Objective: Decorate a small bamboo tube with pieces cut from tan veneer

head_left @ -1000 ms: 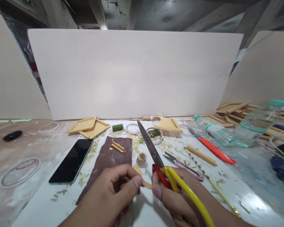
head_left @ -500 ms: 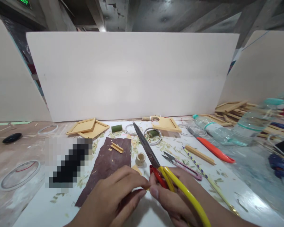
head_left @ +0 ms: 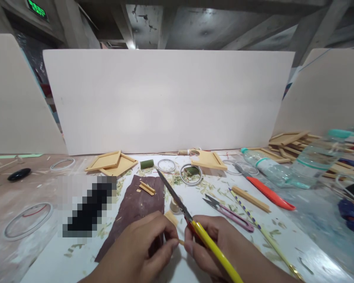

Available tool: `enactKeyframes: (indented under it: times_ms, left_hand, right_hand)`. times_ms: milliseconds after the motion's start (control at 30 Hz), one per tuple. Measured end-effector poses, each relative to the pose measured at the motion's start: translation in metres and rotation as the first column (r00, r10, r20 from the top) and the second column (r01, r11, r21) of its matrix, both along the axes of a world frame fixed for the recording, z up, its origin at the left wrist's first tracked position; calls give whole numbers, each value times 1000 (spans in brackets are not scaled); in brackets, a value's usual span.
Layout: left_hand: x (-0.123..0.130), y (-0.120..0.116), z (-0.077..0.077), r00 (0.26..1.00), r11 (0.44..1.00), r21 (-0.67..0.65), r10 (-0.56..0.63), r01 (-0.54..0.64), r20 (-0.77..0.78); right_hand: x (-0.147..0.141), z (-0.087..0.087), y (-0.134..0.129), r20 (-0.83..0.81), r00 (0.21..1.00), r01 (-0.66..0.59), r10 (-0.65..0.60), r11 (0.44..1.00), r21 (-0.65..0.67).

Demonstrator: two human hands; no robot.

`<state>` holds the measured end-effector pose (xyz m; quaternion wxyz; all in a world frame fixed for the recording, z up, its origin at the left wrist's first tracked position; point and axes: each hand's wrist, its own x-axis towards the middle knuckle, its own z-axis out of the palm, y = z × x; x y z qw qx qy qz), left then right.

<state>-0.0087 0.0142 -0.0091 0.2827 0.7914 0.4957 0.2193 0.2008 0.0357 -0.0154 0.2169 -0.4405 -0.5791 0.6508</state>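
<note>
My left hand (head_left: 141,247) pinches one end of a small tan strip (head_left: 181,242) between thumb and fingertips. At the strip's other end are the thumb and finger of my right hand (head_left: 224,245). That hand also holds a pair of scissors (head_left: 172,194) with yellow and red handles. The scissor blades are closed and point up and away to the left. Behind the blades stands a short bamboo ring (head_left: 174,206), partly hidden. A flat tan piece (head_left: 171,218) lies just beyond my fingertips. Left of them a dark brown sheet (head_left: 132,212) carries a small grooved wooden piece (head_left: 147,188).
Thread snips (head_left: 228,213), a wooden stick (head_left: 250,199) and an orange-handled cutter (head_left: 270,192) lie right. Wooden frames (head_left: 119,164), a green cylinder (head_left: 146,164) and tape rings (head_left: 191,174) sit behind. Plastic bottles (head_left: 315,153) stand or lie far right. A white board (head_left: 168,102) rises behind.
My fingertips have parted slightly, so the strip shows between them. The scissors have rolled in my right hand to a more edge-on angle, with their tips lower and further left.
</note>
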Motion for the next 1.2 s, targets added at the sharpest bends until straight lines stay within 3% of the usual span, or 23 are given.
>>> enactKeyframes:
  times_ms: [200,333,567,767,933,1067,1200]
  left_hand:
    - [-14,12,11,974,976,108,202,-191,-104]
    - [-12,15,-1,986,992,67,114,-107,-120]
    - [3,12,-15,992,999,29,29,-26,-127]
    - [8,15,-13,982,999,39,-8,16,-188]
    - [7,25,-2,961,995,86,-31,56,-274]
    - [3,40,9,915,977,148,-83,152,-394]
    - [0,46,8,834,940,164,-173,298,-524]
  right_hand:
    - [6,4,8,6,982,189,-191,973,133]
    - [10,3,12,-48,967,254,-249,940,230]
    - [8,-4,12,-83,979,199,-186,963,183]
    - [9,-1,11,-37,979,203,-200,957,206]
    - [10,-1,9,-46,980,201,-196,960,197]
    - [10,0,10,-65,973,230,-221,952,200]
    - [10,-1,10,-55,975,223,-217,957,187]
